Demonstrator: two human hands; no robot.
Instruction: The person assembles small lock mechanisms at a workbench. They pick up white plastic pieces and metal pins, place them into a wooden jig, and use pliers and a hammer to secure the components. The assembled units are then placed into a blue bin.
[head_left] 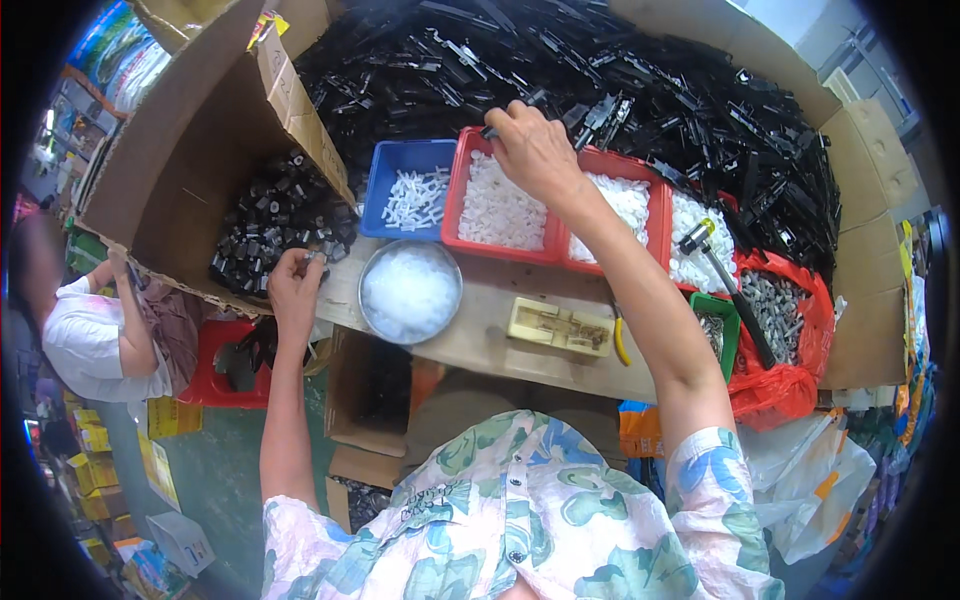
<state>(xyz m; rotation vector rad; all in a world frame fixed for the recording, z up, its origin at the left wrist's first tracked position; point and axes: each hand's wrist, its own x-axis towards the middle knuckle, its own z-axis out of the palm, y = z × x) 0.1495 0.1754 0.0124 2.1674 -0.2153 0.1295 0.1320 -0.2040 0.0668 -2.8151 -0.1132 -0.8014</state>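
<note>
My left hand [291,292] is closed in a pinch at the edge of a heap of small black and grey block-like parts [262,225]; what lies between its fingertips is too small to name. My right hand [535,150] is raised over the red bin [452,205] of small white pieces, near the big pile of long black plastic parts [690,90]. Its fingers are closed, with a bit of something dark showing at the fingertips. Between my hands stand a blue bin [375,190] of white sticks and a round metal bowl [411,335] with whitish, translucent contents.
A yellow plastic fixture [560,327] lies on the bench before me, with a yellow-handled tool [621,342] beside it. A hammer [735,285] rests by a red bag [790,385] of grey parts. Cardboard walls [165,190] surround the heaps. Another person [100,335] sits at left.
</note>
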